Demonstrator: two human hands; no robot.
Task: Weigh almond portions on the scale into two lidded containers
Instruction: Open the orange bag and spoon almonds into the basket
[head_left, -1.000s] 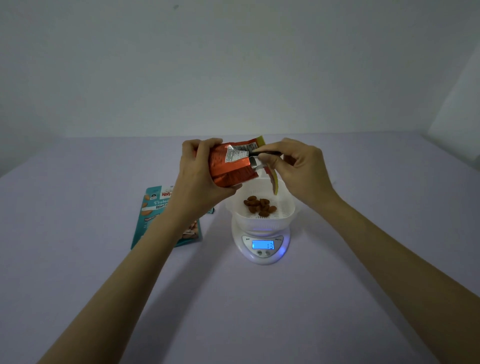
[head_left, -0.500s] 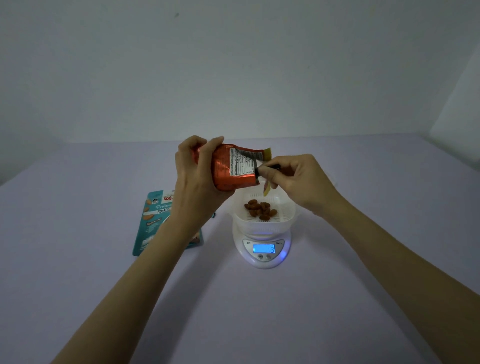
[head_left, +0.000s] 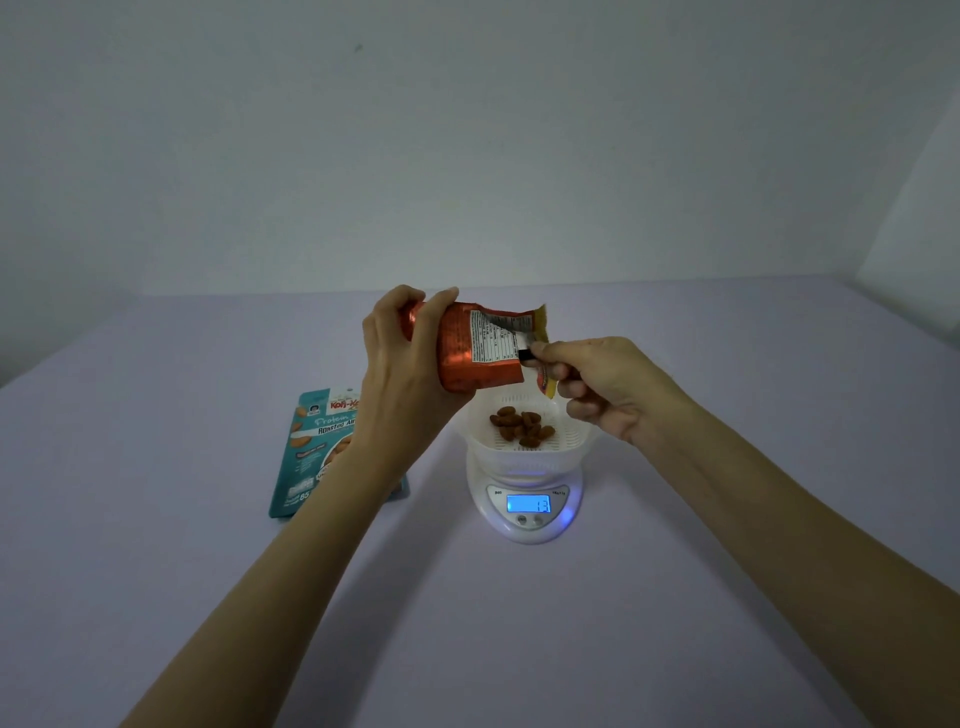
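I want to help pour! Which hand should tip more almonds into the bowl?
Probably the left hand: it grips the orange bag round its body, held above the bowl. The right hand only pinches the bag's open end.

The foil bag (head_left: 462, 364) is showing glossy orange-red, with a white, black-printed label (head_left: 488, 338) and a yellow mouth. Brown almonds (head_left: 522, 426) are sitting in a white slotted bowl (head_left: 524, 460). On the white scale (head_left: 527, 532) the display (head_left: 528, 503) is glowing blue. A teal pouch (head_left: 311, 457) is showing white lettering.
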